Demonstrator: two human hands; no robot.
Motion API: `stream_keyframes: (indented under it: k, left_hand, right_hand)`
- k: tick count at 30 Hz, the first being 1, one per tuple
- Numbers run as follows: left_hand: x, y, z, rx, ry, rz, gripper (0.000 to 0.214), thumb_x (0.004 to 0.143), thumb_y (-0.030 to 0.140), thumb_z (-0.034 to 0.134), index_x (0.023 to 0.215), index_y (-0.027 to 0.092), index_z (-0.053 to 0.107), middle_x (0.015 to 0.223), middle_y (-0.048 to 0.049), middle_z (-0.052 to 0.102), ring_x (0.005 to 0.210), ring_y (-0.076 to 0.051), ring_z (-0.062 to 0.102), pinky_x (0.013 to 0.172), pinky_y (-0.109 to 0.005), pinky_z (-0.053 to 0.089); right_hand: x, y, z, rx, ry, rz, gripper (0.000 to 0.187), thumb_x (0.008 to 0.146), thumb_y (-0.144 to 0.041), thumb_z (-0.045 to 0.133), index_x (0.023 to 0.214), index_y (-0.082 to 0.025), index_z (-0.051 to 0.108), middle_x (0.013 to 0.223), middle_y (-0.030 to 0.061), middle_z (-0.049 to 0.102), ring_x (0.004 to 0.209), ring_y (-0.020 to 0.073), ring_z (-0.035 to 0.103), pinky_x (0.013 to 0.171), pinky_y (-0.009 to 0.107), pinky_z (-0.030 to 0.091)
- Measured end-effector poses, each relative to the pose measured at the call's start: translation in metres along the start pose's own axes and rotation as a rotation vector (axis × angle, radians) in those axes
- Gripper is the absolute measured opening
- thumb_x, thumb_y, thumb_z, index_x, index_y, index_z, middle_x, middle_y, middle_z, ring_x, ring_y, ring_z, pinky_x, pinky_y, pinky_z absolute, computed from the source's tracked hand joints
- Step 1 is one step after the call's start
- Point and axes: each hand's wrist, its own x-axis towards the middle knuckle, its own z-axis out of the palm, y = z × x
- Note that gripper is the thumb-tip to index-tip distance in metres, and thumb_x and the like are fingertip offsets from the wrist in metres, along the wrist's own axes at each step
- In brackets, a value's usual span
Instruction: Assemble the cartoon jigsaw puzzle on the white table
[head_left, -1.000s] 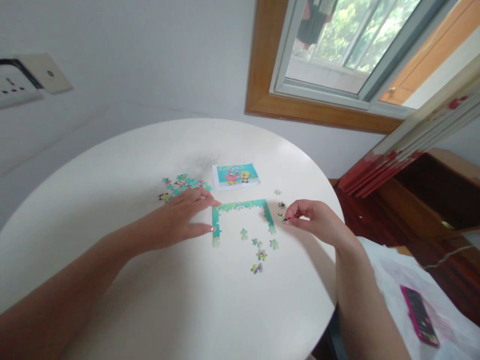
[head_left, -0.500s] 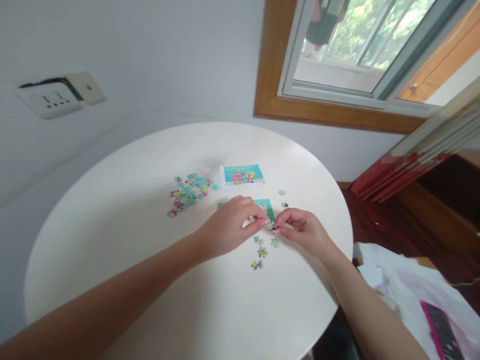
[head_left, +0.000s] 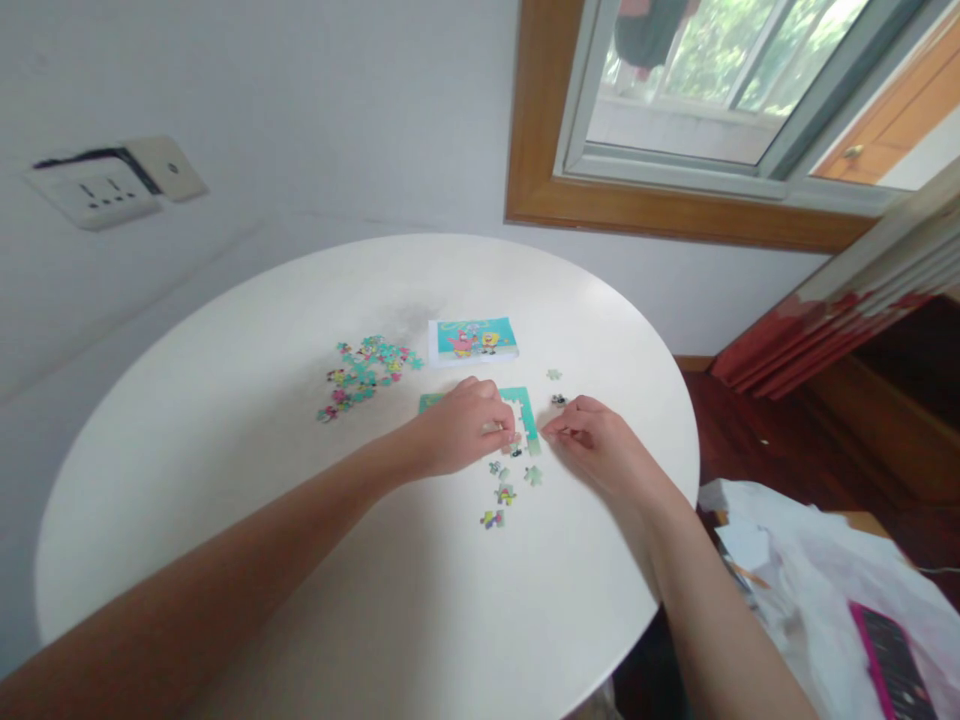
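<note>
On the round white table, a partly assembled jigsaw puzzle [head_left: 531,420] shows a teal border, partly covered by my left hand [head_left: 466,425]. That hand is closed in a pinch on a small puzzle piece [head_left: 516,450] with a dark patch, at the puzzle's lower right. My right hand [head_left: 596,440] rests just right of the border, thumb and fingers together, with nothing visible in them. Loose pieces lie below the puzzle, among them a pale green piece [head_left: 533,475] and a yellow one [head_left: 492,519]. A black-and-white piece [head_left: 559,400] lies by my right fingers.
Behind the puzzle lies a picture card [head_left: 474,342] with cartoon figures. A heap of loose pieces [head_left: 367,372] is spread to the left. The wall and window frame [head_left: 547,200] stand beyond the table [head_left: 337,620]. A phone [head_left: 892,660] lies on white plastic at lower right.
My hands have drawn apart: the right has let go of the small dark-patched piece, and the left keeps it. The view has shifted slightly.
</note>
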Motion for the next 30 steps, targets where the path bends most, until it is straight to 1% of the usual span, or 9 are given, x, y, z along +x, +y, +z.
stream_keyframes:
  k: [3, 5, 7, 10, 16, 21, 24, 27, 30]
  left_hand:
    - [0.008, -0.007, 0.009, 0.066, -0.021, -0.020, 0.020, 0.091, 0.029, 0.056, 0.083, 0.021, 0.072, 0.086, -0.0041, 0.055, 0.093, -0.021, 0.051, 0.089, -0.034, 0.036]
    - [0.011, -0.010, 0.013, 0.097, -0.028, -0.014, 0.019, 0.090, 0.030, 0.056, 0.084, 0.022, 0.072, 0.087, -0.0045, 0.055, 0.093, -0.022, 0.050, 0.089, -0.034, 0.036]
    - [0.013, -0.012, 0.016, 0.122, -0.029, -0.001, 0.018, 0.090, 0.029, 0.056, 0.084, 0.022, 0.072, 0.087, -0.0044, 0.055, 0.093, -0.022, 0.050, 0.088, -0.034, 0.036]
    - [0.014, -0.012, 0.018, 0.158, -0.032, 0.015, 0.019, 0.091, 0.029, 0.055, 0.085, 0.022, 0.070, 0.085, -0.0039, 0.055, 0.091, -0.021, 0.050, 0.087, -0.034, 0.036]
    - [0.015, -0.008, 0.018, 0.241, -0.026, 0.022, 0.020, 0.093, 0.032, 0.052, 0.087, 0.020, 0.068, 0.087, -0.0047, 0.055, 0.090, -0.021, 0.050, 0.084, -0.033, 0.037]
    - [0.015, -0.001, 0.014, 0.282, -0.034, 0.026, 0.020, 0.094, 0.030, 0.051, 0.087, 0.019, 0.066, 0.086, -0.0052, 0.055, 0.088, -0.021, 0.050, 0.082, -0.033, 0.038]
    - [0.012, 0.003, 0.010, 0.264, -0.019, -0.004, 0.015, 0.092, 0.028, 0.054, 0.087, 0.019, 0.066, 0.089, -0.0057, 0.055, 0.090, -0.022, 0.050, 0.084, -0.035, 0.039]
    - [0.007, 0.006, 0.008, 0.234, 0.003, -0.015, 0.011, 0.088, 0.027, 0.060, 0.094, 0.020, 0.066, 0.093, -0.0055, 0.055, 0.095, -0.023, 0.050, 0.089, -0.036, 0.039]
    - [0.002, 0.010, 0.009, 0.202, -0.007, -0.018, 0.019, 0.084, 0.029, 0.067, 0.100, 0.021, 0.065, 0.098, -0.0054, 0.056, 0.100, -0.024, 0.049, 0.093, -0.038, 0.039]
  right_hand:
    - [-0.001, 0.002, 0.001, -0.028, -0.061, -0.051, 0.022, 0.080, -0.007, 0.061, 0.088, -0.020, 0.077, 0.084, 0.0031, 0.058, 0.064, 0.0101, 0.055, 0.065, 0.025, 0.047]
    - [0.000, 0.001, 0.001, -0.045, -0.085, -0.094, 0.020, 0.081, -0.008, 0.063, 0.089, -0.020, 0.077, 0.083, 0.0034, 0.058, 0.064, 0.0103, 0.054, 0.065, 0.025, 0.047]
    - [0.000, 0.000, 0.001, -0.066, -0.090, -0.126, 0.019, 0.081, -0.007, 0.064, 0.088, -0.020, 0.078, 0.082, 0.0038, 0.059, 0.066, 0.0109, 0.055, 0.067, 0.026, 0.047]
    - [0.001, 0.000, 0.002, -0.077, -0.085, -0.138, 0.019, 0.081, -0.008, 0.065, 0.086, -0.020, 0.078, 0.080, 0.0041, 0.061, 0.067, 0.0115, 0.056, 0.067, 0.026, 0.048]
    - [0.001, -0.001, 0.003, -0.080, -0.085, -0.124, 0.019, 0.081, -0.007, 0.065, 0.085, -0.020, 0.078, 0.079, 0.0046, 0.064, 0.067, 0.0122, 0.058, 0.068, 0.026, 0.049]
    - [0.001, -0.004, 0.001, -0.071, -0.084, -0.120, 0.018, 0.080, -0.006, 0.065, 0.084, -0.018, 0.077, 0.080, 0.0050, 0.065, 0.069, 0.0125, 0.060, 0.068, 0.026, 0.049]
    - [0.001, -0.004, 0.000, -0.067, -0.089, -0.122, 0.018, 0.082, -0.007, 0.064, 0.084, -0.018, 0.077, 0.080, 0.0051, 0.065, 0.069, 0.0123, 0.060, 0.067, 0.025, 0.049]
    - [0.001, -0.003, 0.001, -0.057, -0.089, -0.127, 0.017, 0.082, -0.007, 0.064, 0.085, -0.018, 0.077, 0.081, 0.0054, 0.065, 0.069, 0.0122, 0.060, 0.067, 0.025, 0.049]
    - [0.000, -0.002, 0.001, -0.062, -0.098, -0.137, 0.018, 0.083, -0.008, 0.063, 0.086, -0.018, 0.077, 0.081, 0.0051, 0.065, 0.070, 0.0125, 0.060, 0.068, 0.025, 0.049]
